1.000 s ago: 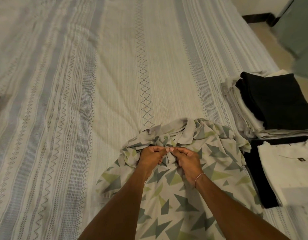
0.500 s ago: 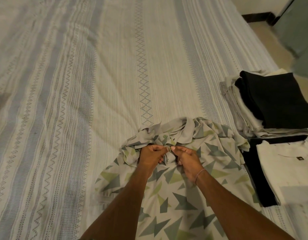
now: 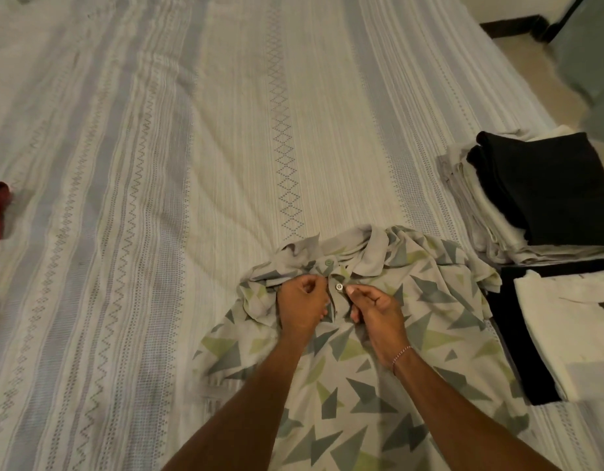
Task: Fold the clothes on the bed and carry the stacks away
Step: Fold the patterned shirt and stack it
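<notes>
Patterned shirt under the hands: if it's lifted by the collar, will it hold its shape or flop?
Likely flop: the shirt already lies bunched and creased around its collar. It looks thin, so probably light. Both hands, left and right, pinch the placket beside a button; fastened there, the front should gape less.

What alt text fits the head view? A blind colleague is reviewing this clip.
Both hands, left hand and right hand, pinch the button placket of a grey polo shirt with green and grey triangles lying on a striped pale bedsheet. Folded black and white clothes stacks sit at the right.
</notes>
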The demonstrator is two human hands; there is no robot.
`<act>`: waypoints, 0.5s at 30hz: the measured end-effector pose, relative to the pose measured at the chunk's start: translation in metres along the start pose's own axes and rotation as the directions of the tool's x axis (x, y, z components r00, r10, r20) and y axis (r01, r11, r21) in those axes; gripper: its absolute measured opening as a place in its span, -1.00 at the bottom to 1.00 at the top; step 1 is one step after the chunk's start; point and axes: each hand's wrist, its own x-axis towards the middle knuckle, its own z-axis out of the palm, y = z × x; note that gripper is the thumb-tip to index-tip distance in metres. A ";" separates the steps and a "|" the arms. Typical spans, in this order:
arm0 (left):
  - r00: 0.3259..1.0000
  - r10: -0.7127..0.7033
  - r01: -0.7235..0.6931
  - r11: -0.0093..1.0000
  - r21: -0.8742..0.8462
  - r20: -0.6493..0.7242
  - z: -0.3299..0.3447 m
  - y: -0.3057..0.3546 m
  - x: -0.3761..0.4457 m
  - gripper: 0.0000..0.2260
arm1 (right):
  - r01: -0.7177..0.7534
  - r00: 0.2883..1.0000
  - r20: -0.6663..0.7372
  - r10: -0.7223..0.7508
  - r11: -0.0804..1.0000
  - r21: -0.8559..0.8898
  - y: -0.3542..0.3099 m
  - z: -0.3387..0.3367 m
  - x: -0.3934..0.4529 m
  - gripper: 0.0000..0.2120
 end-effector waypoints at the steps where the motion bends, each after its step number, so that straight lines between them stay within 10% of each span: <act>1: 0.991 0.121 -0.113 0.986 0.122 -0.063 0.000 0.004 -0.001 -0.78 | 0.030 0.999 -0.030 -0.030 1.000 -0.008 -0.001 0.004 -0.003 -0.88; 7: 0.877 0.480 -0.452 0.820 0.351 0.006 0.005 0.003 0.025 -0.78 | 0.336 0.901 -0.109 -0.420 0.835 -0.436 0.008 0.013 -0.011 -0.84; 11: 0.865 0.500 -0.478 0.849 0.227 -0.048 0.008 -0.022 0.035 -0.78 | 0.554 0.776 0.136 -0.616 0.563 -0.613 0.009 0.014 0.008 -0.59; 15: 0.909 0.410 -0.404 0.911 0.086 -0.073 0.008 -0.022 0.036 -0.82 | 0.657 0.634 0.260 -0.728 0.330 -0.677 -0.005 0.019 0.029 -0.76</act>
